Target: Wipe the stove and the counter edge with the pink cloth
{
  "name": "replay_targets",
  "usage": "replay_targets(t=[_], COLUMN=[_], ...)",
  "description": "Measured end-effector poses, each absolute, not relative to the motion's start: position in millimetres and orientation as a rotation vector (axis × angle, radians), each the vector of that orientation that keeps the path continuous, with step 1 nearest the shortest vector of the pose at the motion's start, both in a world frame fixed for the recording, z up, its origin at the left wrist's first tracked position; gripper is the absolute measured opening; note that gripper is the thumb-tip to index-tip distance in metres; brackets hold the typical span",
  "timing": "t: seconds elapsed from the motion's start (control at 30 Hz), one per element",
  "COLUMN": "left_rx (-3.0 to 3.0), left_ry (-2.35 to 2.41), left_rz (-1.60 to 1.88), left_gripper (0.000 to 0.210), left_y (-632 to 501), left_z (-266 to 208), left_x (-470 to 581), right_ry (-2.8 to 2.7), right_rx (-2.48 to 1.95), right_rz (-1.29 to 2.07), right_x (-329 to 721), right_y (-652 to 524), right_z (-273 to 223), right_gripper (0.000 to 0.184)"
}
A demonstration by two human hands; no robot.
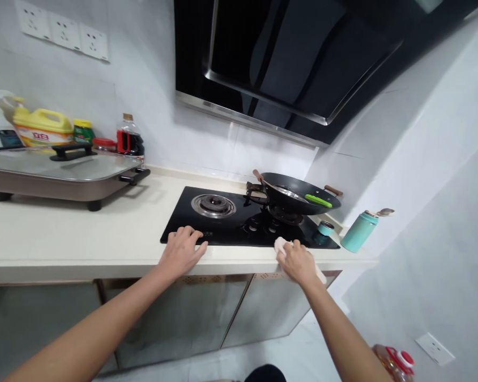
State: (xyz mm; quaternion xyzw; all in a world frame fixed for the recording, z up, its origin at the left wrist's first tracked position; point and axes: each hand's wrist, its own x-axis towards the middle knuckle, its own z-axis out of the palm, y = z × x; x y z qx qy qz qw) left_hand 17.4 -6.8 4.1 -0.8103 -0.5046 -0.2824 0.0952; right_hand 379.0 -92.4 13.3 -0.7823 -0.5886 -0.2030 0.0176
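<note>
White cloth [279,244]: lies at the front edge of the cooktop [228,229], toward its right end; part of it shows ahead of the fingers and a pale bit shows past the wrist side; the rest is hidden under the hand. Right hand [298,261]: palm down, fingers curled closed over the cloth, pressing it at the seam between black glass and counter [83,233]; how firm the grip is, cannot tell. Left hand [182,250]: palm down at the cooktop's front left corner, fingers loosely bent and a little apart, thumb pointing right; nothing visible in its grasp; fingertips over the glass, palm over the counter edge.

On the cooktop: bare left burner [214,206], behind and to the right of the left hand; two knobs between the hands and the rear, nearer the right hand; black wok [298,184] with wooden handles on the right burner, a bright green handle [318,201] lying across its inside; small turquoise cup [325,228] near the right end. Beside that end: turquoise flask [359,232], tilted in view, with a spoon-like piece at its mouth, too small to tell.

Farther out: lidded electric pan [63,185] at left; yellow jug [43,127] and dark sauce bottle [130,137] behind it; range hood [302,53] above; cabinet doors [175,323] below.
</note>
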Motion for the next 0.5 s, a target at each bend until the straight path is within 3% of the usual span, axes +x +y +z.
replay_targets(t=[0.33,0.5], left_rx=[-2.542,-2.316], left_ry=[-1.392,-1.63], left_rz=[-1.093,-0.918], left_gripper=[0.034,0.039], left_y=[5.1,19.5], left_z=[8.9,17.9], left_x=[-19.8,-111.6], right_ry=[-2.169,-2.284], right_rx=[-2.014,-1.835], right_rz=[-0.57,-0.511], right_x=[207.6,144.4], right_y=[-76.9,-71.5], right_z=[24.8,26.6], right_gripper=[0.033,0.034])
